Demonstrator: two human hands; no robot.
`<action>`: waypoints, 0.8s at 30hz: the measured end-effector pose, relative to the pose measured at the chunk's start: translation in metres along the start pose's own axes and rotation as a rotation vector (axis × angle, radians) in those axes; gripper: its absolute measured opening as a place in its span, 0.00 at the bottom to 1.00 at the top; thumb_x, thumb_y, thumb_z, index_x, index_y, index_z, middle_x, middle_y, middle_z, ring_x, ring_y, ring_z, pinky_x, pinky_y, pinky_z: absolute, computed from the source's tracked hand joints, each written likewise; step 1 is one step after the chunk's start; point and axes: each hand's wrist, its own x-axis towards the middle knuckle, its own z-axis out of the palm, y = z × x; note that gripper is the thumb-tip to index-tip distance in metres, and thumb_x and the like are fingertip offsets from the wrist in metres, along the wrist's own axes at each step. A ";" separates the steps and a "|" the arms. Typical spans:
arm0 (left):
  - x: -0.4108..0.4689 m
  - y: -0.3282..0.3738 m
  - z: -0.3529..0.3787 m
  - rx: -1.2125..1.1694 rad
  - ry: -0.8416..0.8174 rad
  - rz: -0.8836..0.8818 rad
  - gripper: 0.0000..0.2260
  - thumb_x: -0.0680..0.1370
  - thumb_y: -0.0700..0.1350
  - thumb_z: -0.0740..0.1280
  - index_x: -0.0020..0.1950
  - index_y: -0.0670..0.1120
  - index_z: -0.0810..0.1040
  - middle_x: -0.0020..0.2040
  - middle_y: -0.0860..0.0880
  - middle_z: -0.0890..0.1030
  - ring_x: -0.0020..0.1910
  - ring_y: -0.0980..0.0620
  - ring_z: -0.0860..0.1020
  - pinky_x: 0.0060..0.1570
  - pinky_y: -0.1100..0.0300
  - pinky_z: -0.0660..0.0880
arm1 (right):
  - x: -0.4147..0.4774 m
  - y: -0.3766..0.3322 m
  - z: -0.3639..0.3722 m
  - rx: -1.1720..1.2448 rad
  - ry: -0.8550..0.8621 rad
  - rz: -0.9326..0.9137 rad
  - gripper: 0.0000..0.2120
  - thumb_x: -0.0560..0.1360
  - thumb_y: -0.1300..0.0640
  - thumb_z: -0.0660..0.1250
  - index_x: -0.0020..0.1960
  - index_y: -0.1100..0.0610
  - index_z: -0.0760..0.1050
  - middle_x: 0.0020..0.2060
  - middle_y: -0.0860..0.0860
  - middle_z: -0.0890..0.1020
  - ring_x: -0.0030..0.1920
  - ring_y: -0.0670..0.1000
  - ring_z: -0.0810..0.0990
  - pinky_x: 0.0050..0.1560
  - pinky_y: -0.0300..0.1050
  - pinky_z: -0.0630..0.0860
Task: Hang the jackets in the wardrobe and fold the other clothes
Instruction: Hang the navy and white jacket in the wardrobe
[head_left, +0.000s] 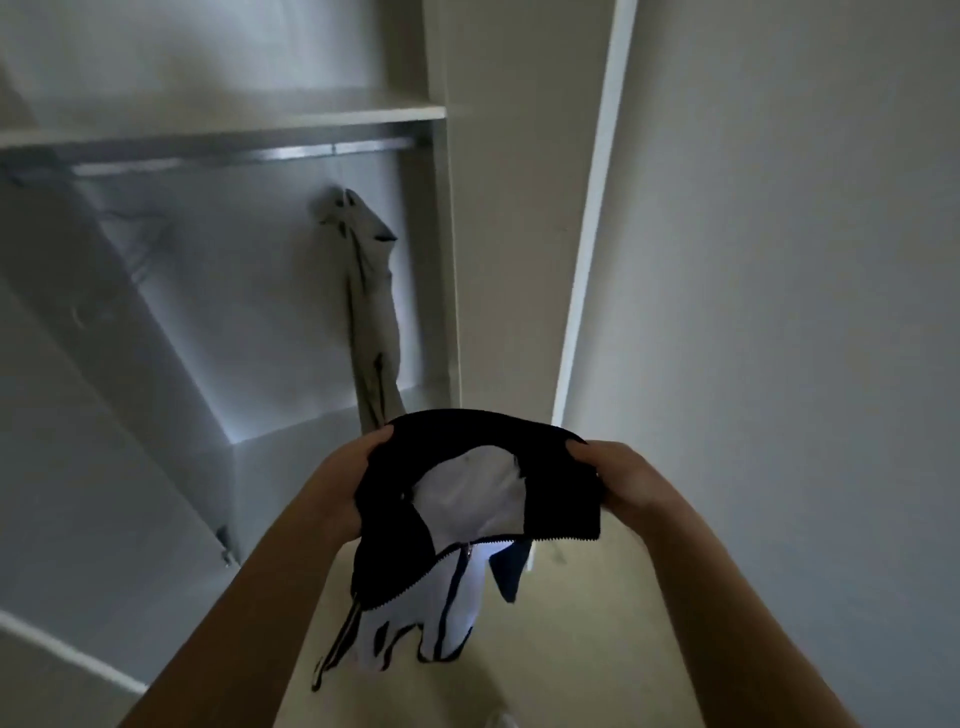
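I hold a black and white zip jacket (467, 499) up in front of the open wardrobe. My left hand (340, 486) grips the black collar on its left side. My right hand (618, 480) grips the collar on its right side. The white body of the jacket hangs down between my forearms, with the zip partly open. Inside the wardrobe a metal rail (249, 156) runs under a white shelf (311, 117). A grey garment (369, 306) hangs at the rail's right end, just beyond the jacket.
The wardrobe's white side panel (509, 234) and a door edge (592, 234) stand right of the hanging space. A plain wall (779, 312) fills the right side. The pale floor (545, 649) lies below my arms. The view is dim and slightly blurred.
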 end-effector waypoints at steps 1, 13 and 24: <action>0.010 0.009 -0.013 -0.019 0.043 0.019 0.15 0.80 0.47 0.61 0.43 0.41 0.84 0.38 0.44 0.85 0.34 0.48 0.84 0.31 0.59 0.78 | 0.020 -0.004 0.019 -0.039 0.008 -0.016 0.12 0.80 0.57 0.61 0.57 0.63 0.78 0.47 0.56 0.83 0.49 0.55 0.81 0.51 0.49 0.77; 0.143 0.141 -0.146 -0.101 0.429 0.154 0.12 0.78 0.46 0.65 0.51 0.39 0.82 0.42 0.42 0.85 0.38 0.47 0.83 0.41 0.55 0.77 | 0.260 -0.088 0.218 -0.405 -0.220 0.006 0.10 0.77 0.59 0.65 0.41 0.65 0.75 0.34 0.56 0.75 0.30 0.50 0.74 0.28 0.37 0.68; 0.186 0.193 -0.246 -0.243 0.523 0.099 0.12 0.78 0.46 0.65 0.46 0.38 0.82 0.37 0.43 0.84 0.32 0.48 0.83 0.32 0.61 0.78 | 0.362 -0.142 0.387 -0.722 -0.539 0.044 0.13 0.76 0.59 0.67 0.58 0.65 0.78 0.43 0.54 0.81 0.41 0.50 0.79 0.40 0.40 0.76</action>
